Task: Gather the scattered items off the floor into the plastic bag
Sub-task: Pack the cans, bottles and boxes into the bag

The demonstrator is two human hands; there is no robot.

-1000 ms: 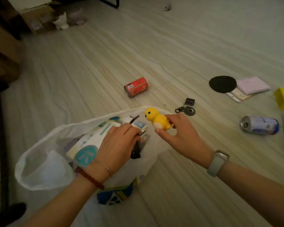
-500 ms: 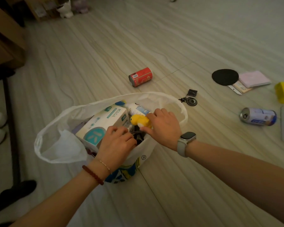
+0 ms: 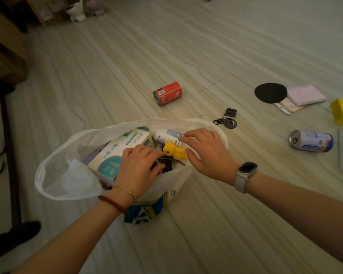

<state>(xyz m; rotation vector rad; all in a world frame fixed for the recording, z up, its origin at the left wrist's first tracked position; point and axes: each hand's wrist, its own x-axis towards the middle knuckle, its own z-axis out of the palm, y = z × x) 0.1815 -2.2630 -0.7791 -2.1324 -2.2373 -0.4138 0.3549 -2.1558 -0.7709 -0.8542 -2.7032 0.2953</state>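
— What are the hands doing?
— Both are over the open bag on the floor. The left hand curls its fingers into the contents (what it grips, if anything, cannot be told). The right hand is spread, just beside the duck.
— And the duck?
— Inside the bag, atop the box. A red can lies beyond.

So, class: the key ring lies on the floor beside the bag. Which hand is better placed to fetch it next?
Probably the right hand: open, nearest the key ring. The left hand is busy inside the plastic bag.
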